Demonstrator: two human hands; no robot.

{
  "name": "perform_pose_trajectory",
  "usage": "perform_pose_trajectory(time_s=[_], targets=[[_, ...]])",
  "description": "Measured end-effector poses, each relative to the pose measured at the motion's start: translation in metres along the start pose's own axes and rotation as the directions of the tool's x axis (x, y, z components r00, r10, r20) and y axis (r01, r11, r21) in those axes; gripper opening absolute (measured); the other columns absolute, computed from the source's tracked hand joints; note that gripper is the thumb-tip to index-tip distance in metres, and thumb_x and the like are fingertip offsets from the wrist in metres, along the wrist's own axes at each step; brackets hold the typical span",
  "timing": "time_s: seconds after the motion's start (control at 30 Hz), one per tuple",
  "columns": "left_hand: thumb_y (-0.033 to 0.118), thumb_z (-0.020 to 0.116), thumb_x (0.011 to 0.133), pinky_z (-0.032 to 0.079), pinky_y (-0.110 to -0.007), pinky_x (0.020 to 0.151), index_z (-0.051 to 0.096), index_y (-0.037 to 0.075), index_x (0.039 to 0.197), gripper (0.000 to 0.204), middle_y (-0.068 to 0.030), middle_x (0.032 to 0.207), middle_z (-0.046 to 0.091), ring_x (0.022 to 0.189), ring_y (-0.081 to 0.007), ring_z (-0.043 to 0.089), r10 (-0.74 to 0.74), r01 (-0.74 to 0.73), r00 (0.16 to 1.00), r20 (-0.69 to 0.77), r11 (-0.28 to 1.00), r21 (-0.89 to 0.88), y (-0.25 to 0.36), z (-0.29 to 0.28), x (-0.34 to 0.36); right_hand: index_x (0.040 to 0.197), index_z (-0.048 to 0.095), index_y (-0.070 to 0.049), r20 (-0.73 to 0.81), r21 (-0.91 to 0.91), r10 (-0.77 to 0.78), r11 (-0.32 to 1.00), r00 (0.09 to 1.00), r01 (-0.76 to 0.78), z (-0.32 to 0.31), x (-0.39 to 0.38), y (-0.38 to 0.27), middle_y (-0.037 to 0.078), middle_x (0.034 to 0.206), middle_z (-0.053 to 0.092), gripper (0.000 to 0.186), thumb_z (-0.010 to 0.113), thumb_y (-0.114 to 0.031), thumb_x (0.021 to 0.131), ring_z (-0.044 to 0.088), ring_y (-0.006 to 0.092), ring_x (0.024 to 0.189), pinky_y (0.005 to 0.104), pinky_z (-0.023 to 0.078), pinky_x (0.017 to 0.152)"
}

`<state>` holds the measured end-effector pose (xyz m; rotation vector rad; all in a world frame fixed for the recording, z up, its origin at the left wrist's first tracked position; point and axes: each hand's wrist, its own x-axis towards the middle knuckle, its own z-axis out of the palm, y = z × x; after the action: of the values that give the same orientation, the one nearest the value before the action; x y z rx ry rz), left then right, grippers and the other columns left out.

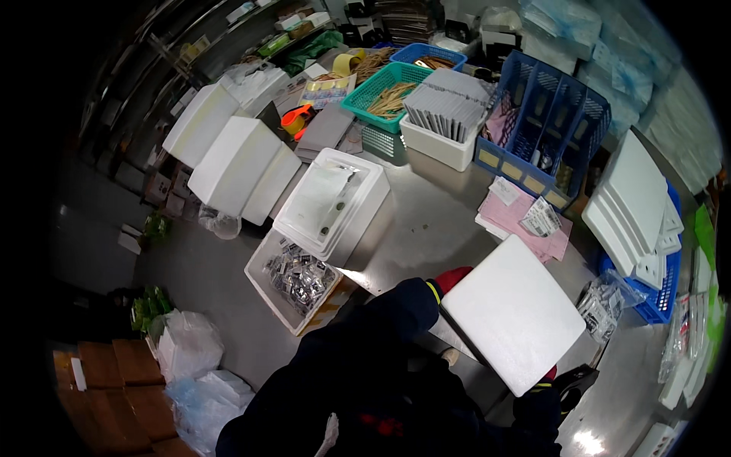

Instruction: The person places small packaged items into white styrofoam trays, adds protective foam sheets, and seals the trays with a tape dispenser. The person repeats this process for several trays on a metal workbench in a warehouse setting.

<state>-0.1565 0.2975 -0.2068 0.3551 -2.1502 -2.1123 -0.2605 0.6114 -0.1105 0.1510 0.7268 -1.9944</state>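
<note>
A white foam piece [514, 314] with a smooth, nearly square face is held tilted in front of me, over the near edge of the metal table. Whether it is a lid or a whole box I cannot tell. At its upper left edge my left hand [454, 279], in a red glove, grips it, the fingers partly hidden. My right hand [550, 373], also red-gloved, holds the lower right corner and is mostly covered by the foam. Left of my arm stands an open white foam box [373, 221] with a clear bag inside. Below it, another foam box [256, 273] holds many small silvery packets.
White foam boxes [236, 164] are stacked at the left. Behind are a green basket [364, 99] of sticks, a box of grey packs [438, 145] and a blue divided bin [533, 179]. Pink papers [506, 217] lie on the table [426, 202]. Foam lids [628, 202] stand right.
</note>
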Motion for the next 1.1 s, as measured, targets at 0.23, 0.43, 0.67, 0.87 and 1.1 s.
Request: perform_pose_trajectory(time_s=[0.23,0.43,0.67,0.87,1.1], targets=[[0.035,0.034,0.095,0.041,-0.036,0.091,0.047,0.001,0.121,0.045,-0.0145,0.115,0.056,0.103,-0.025,0.054,-0.101,0.108,0.985,-0.137,0.993,0.039,0.089,-0.058,-0.08,0.132,0.036,-0.006,0.082,-0.275,0.046,0.961,0.996,-0.022,0.075,0.011,0.03,0.014,0.127,0.045,0.051,0.034,-0.041,0.094,0.047,0.0284,0.114,0.0392,0.042,0.092],[0.013,0.047,0.092,0.034,-0.037,0.101,0.039,0.001,0.131,0.042,-0.0178,0.135,0.039,0.123,-0.0291,0.04,0.55,-0.445,0.644,-0.531,0.835,0.325,0.202,-0.179,-0.2,0.128,0.041,-0.005,0.25,-0.523,0.088,0.85,0.964,0.059,0.245,0.064,0.092,0.014,0.12,0.05,0.047,0.037,-0.038,0.094,0.049,0.0253,0.111,0.0356,0.043,0.09],[0.019,0.037,0.096,0.044,-0.035,0.091,0.034,0.001,0.133,0.041,-0.0148,0.124,0.05,0.109,-0.0222,0.052,0.372,-0.705,0.351,-0.859,0.709,0.019,0.267,-0.339,-0.352,0.123,0.048,-0.004,0.489,-0.686,0.325,0.717,0.809,0.127,0.524,0.192,0.23,0.013,0.111,0.056,0.043,0.041,-0.035,0.094,0.052,0.0217,0.107,0.0314,0.045,0.088],[0.029,0.036,0.097,0.049,-0.033,0.085,0.033,0.001,0.132,0.045,-0.0152,0.122,0.05,0.105,-0.0237,0.055,0.357,-0.759,0.021,-0.934,0.614,0.217,0.272,-0.436,-0.419,0.119,0.053,-0.003,0.493,-0.79,0.482,0.597,0.725,0.14,0.711,0.294,0.357,0.013,0.104,0.061,0.04,0.044,-0.032,0.093,0.055,0.0186,0.103,0.0278,0.046,0.086],[0.023,0.054,0.088,0.023,-0.035,0.107,0.019,0.0,0.14,0.067,-0.0155,0.142,0.026,0.129,-0.025,0.031,0.394,0.044,-0.284,-0.874,0.916,0.399,0.188,-0.429,-0.395,0.127,0.047,-0.002,0.771,-0.477,-0.163,0.493,0.616,0.728,0.707,0.329,0.438,0.012,0.125,0.051,0.046,0.051,-0.029,0.089,0.048,0.021,0.113,0.0294,0.036,0.095]])
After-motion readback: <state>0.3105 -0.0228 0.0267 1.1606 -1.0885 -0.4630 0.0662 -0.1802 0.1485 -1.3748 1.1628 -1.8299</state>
